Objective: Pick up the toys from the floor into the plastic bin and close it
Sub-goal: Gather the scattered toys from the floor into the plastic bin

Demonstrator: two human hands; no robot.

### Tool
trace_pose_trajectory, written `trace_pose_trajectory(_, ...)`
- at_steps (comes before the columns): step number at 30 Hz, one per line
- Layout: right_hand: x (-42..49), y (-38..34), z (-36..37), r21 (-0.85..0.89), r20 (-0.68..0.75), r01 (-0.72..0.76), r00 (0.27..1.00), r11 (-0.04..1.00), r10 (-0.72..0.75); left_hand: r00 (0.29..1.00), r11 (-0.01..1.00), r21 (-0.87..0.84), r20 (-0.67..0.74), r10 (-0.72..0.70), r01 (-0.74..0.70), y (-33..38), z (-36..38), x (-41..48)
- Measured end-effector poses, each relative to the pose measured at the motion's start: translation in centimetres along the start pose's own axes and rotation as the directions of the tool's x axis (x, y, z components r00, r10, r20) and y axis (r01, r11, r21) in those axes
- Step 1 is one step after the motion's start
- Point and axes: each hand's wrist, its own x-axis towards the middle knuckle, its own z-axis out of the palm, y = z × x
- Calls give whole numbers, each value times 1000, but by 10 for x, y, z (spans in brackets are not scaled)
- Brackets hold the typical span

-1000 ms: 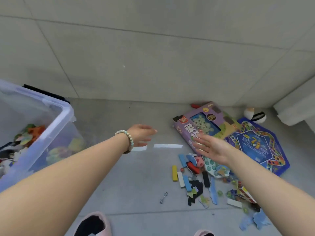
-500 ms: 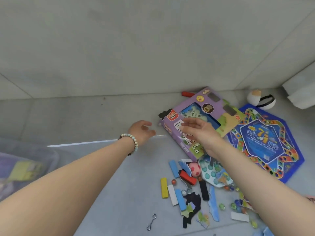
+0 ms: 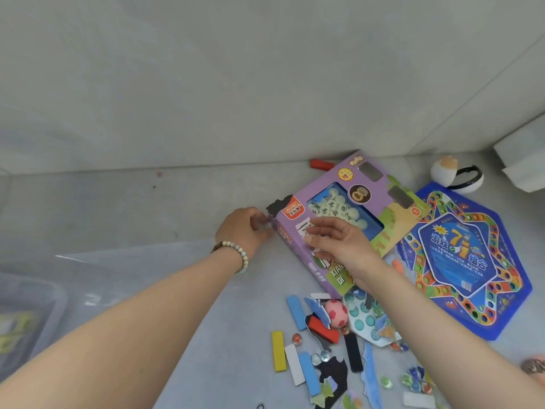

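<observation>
Both hands have closed on the box since the earlier frames, and the view has swung right. The plastic bin (image 3: 32, 308) is now only a blurred sliver at far left, open, well apart from the toys.

The left hand (image 3: 243, 230) has moved off bare floor (image 3: 147, 208) up to the near-left corner of the purple game box (image 3: 380, 199). Its fingers are curled and touching the corner. Motion blur there, so cannot tell if it actually has a grip.

The box lies flat on the floor by the wall, partly over the blue game board (image 3: 477, 261).

The right hand (image 3: 342, 242) has slid further onto the box face, with fingers straight and spread, palm down, holding nothing. Contact or hover is unclear.

Likely step: a two-handed lift of the box, not yet off the floor.

Task is early to mid. Still left on the floor are the board, the egg-shaped toy (image 3: 454, 175), the red block (image 3: 321, 164) and a scatter of small pieces near the yellow block (image 3: 278, 351). Closing the bin is not yet done.
</observation>
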Motion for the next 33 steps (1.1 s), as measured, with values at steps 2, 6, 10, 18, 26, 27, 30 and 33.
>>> trace_pose_trajectory(2, 1, 2, 0, 5, -2, 1, 1000, 1000, -1, 1000, 997, -79, -29, 3, -6, -2, 1, -2)
trace_pose_trajectory(6, 0, 2, -1, 29, 13, 5, 1000, 1000, -5, 962, 786, -562, 70, -266, 258, 2, -5, -4)
trace_pose_trajectory(10, -2, 1, -2, 33, 11, 3, 1000, 999, -3, 866, 464, -746, 309, -394, 477, 20, -11, 1)
trace_pose_trajectory(18, -16, 2, -6, 28, 12, -1, 1000, 1000, 1, 948, 888, -344, 192, -253, 306, 34, -8, -2)
trace_pose_trajectory(26, -71, 12, -26, -173, 87, 150, 987, 973, -136, 949, 791, -535, 257, -183, 297, 10, -15, -63)
trace_pose_trajectory(27, -81, 17, -27, -241, 119, 175, 982, 955, -150, 947, 787, -538, 268, -180, 302, 8, -15, -73)
trace_pose_trajectory(30, -104, 41, -27, -479, 206, 258, 962, 839, -178, 935, 773, -543, 300, -188, 329, 1, -16, -96)
trace_pose_trajectory(33, -115, 65, -26, -586, 202, 289, 957, 757, -209, 925, 753, -554, 327, -196, 355, -3, -15, -113)
